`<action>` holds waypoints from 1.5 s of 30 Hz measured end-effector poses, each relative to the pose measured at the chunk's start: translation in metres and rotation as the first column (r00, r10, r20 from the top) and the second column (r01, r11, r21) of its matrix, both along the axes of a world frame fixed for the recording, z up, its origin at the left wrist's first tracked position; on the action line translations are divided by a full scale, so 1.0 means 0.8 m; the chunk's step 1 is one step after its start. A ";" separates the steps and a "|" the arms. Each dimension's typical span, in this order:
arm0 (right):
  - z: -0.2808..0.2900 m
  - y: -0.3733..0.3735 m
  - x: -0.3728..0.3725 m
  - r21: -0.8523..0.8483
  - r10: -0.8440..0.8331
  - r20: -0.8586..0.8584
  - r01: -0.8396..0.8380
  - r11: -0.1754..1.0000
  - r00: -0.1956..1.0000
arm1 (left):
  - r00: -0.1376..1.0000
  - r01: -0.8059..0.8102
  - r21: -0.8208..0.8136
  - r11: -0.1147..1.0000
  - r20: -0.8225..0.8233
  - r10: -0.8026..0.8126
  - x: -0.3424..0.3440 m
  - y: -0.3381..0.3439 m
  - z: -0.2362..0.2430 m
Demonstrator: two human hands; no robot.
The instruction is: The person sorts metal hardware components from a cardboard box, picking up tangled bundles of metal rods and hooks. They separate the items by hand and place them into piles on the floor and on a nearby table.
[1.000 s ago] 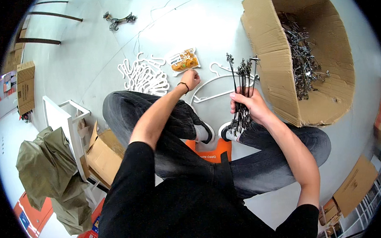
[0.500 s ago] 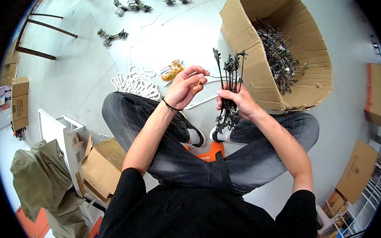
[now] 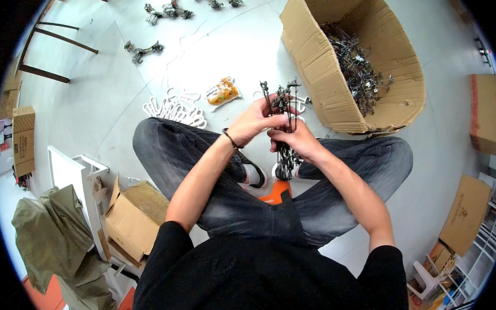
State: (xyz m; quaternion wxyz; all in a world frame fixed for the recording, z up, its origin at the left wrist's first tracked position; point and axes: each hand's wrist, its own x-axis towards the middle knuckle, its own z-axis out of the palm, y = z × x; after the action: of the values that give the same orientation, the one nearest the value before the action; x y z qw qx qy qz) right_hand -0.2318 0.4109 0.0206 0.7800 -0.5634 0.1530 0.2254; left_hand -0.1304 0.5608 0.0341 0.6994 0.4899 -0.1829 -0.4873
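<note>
Upright between my knees is a bundle of thin black wire hangers (image 3: pixel 284 158) with small knobby clips at the ends. My right hand (image 3: pixel 299 141) is wrapped round its middle. Just above, my left hand (image 3: pixel 260 119) closes on the same bundle, its thumb lying across the rods. Whether a rubber band is among the left fingers is hidden. On the floor beyond my left hand lies a clear packet of orange-yellow rubber bands (image 3: pixel 222 93). White plastic hangers (image 3: pixel 175 111) are piled left of the packet.
A big open carton (image 3: pixel 322 67) of loose black hangers (image 3: pixel 356 71) stands at the far right. Tied bundles (image 3: pixel 143 50) lie on the floor ahead. To my left are a white stool (image 3: pixel 72 181), a smaller carton (image 3: pixel 133 217) and green cloth (image 3: pixel 53 232).
My left hand has moved right from beside the bundle onto it; the orange rubber band on its fingers no longer shows. My right hand has brought the bundle slightly left and lower.
</note>
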 end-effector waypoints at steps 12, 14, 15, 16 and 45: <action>0.004 -0.023 0.022 0.000 0.213 -0.009 -0.213 0.977 0.977 | 0.969 -0.228 0.165 0.960 0.134 0.207 -0.025 -0.031 -0.011; -0.008 -0.028 0.024 -0.316 0.249 0.148 -0.193 0.929 0.957 | 0.980 -0.178 0.248 0.952 0.133 0.148 -0.025 -0.032 -0.007; -0.013 -0.028 0.024 -0.452 0.277 0.144 -0.186 0.872 0.950 | 0.966 -0.214 0.191 0.958 0.185 0.178 -0.029 -0.034 -0.010; -0.018 -0.027 0.023 -0.450 0.225 0.149 -0.137 0.882 0.963 | 0.949 -0.246 0.132 0.960 0.234 0.211 -0.030 -0.038 -0.013; -0.032 -0.037 0.029 0.032 -0.302 0.009 0.302 0.953 0.953 | 0.932 -0.347 0.094 0.933 -0.072 0.354 0.018 -0.013 -0.051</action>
State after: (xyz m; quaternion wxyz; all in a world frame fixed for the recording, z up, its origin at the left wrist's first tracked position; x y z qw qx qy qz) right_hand -0.2090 0.3816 -0.0049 0.8149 -0.5229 0.2284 0.1019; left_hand -0.1158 0.5502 -0.0068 0.7623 0.5203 -0.0422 -0.3826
